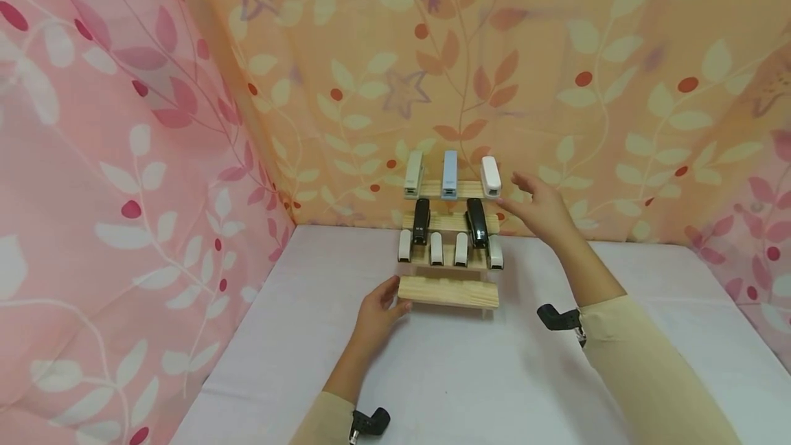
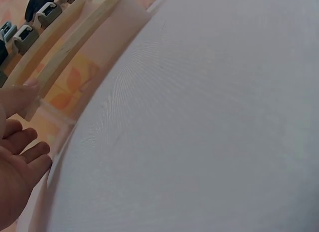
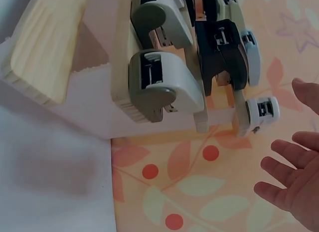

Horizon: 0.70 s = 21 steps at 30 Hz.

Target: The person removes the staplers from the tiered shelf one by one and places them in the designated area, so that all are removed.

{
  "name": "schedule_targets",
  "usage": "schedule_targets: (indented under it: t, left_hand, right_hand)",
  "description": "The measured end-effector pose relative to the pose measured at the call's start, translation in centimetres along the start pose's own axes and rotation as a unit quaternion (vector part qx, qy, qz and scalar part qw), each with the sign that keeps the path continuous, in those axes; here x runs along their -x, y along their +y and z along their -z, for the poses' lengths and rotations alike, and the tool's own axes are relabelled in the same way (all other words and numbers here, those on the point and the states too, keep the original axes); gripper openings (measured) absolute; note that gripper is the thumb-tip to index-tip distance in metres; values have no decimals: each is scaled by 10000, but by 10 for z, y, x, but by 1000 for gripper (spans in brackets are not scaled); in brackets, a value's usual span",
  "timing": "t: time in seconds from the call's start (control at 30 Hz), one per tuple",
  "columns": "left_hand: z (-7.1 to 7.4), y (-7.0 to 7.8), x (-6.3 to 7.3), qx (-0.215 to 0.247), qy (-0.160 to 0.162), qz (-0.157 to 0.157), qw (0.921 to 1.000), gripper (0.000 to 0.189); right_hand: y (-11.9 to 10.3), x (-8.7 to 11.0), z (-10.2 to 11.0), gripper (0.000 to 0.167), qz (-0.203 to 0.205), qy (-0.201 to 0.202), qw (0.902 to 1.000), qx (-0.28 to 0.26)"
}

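Observation:
A tiered wooden display rack [image 1: 448,292] stands on the table. On its top tier sit a pale green stapler [image 1: 414,174], a light blue stapler [image 1: 450,174] and a white stapler [image 1: 491,176]. Two black staplers, one on the left [image 1: 421,222] and one on the right [image 1: 476,223], rest below them. Several small white staplers [image 1: 437,248] line the tier under those. My left hand [image 1: 375,314] touches the left end of the bare lowest tier, fingers loosely bent in the left wrist view. Beside the white stapler, my right hand [image 1: 544,211] is spread and holds nothing.
A white cloth [image 1: 457,376] covers the table. Behind the rack hangs an orange patterned curtain [image 1: 346,129], and a pink one [image 1: 123,177] borders the left side. Black camera mounts are strapped to the left wrist [image 1: 371,421] and right wrist [image 1: 558,318].

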<state>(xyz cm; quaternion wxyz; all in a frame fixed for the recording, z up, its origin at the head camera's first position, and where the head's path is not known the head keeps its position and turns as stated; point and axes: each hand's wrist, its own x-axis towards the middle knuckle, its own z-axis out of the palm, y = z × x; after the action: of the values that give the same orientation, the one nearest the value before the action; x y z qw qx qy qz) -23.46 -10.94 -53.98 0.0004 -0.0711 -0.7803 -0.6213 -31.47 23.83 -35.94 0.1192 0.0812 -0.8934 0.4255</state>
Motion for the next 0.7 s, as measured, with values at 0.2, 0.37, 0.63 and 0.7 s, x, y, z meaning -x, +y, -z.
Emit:
schedule_targets:
  t: [0.2, 0.37, 0.63, 0.7]
  left_hand:
    - [-3, -2, 0, -65, 137, -97, 9998, 66]
    - [-5, -4, 0, 73, 215, -225, 9995, 62]
    - [-6, -8, 0, 166, 326, -347, 9987, 60]
    - [-5, -9, 0, 181, 339, -365, 9986, 60]
  right_hand:
    - [-5, -13, -11, 82, -141, -29, 9998, -135]
    - [-8, -21, -18, 79, -323, -75, 9988, -372]
    - [-9, -28, -25, 73, -513, 10, 9971, -561]
    - [-9, -30, -27, 73, -514, 42, 9973, -530]
